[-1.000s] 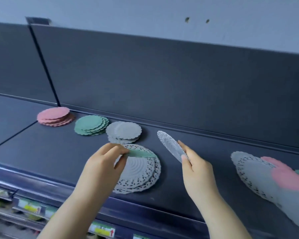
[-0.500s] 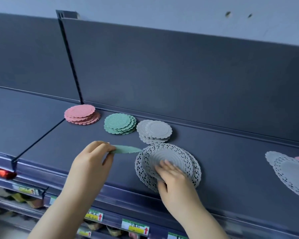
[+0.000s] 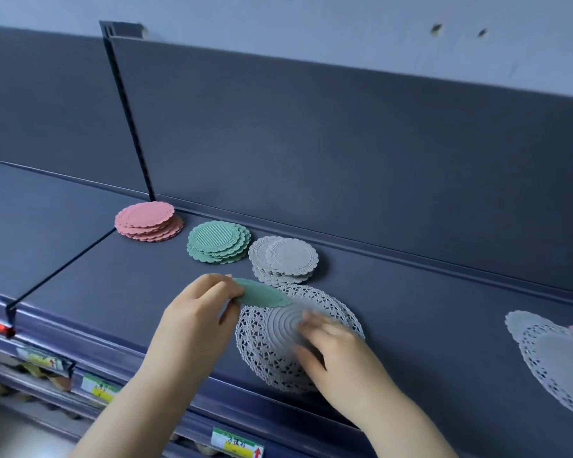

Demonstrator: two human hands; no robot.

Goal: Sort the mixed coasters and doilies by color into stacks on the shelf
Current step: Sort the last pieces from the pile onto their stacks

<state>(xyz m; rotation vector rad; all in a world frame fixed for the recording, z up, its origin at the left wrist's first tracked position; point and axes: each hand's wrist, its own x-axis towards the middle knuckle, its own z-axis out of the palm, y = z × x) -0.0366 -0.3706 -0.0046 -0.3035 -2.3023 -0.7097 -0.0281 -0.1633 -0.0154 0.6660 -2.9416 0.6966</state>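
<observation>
Three small coaster stacks sit along the back of the dark shelf (image 3: 113,292): pink (image 3: 148,221), green (image 3: 217,241) and grey (image 3: 286,259). In front of the grey one lies a stack of large grey lace doilies (image 3: 272,342). My left hand (image 3: 196,322) pinches a single green coaster (image 3: 262,296) by its edge, held just above the doilies' back left rim. My right hand (image 3: 334,355) rests flat on the doily stack with fingers spread, slightly blurred. A mixed pile (image 3: 553,355) of grey doilies with a pink piece lies at the far right.
A vertical slotted upright (image 3: 129,117) and a seam divide this shelf from the bay on the left. The dark back panel (image 3: 344,153) rises behind the stacks. Price labels (image 3: 237,446) run along the front rail, with goods on the lower shelf below.
My right hand laid its grey doily onto the large doily stack and now rests on it. My left hand still holds the green coaster. The view has swung left.
</observation>
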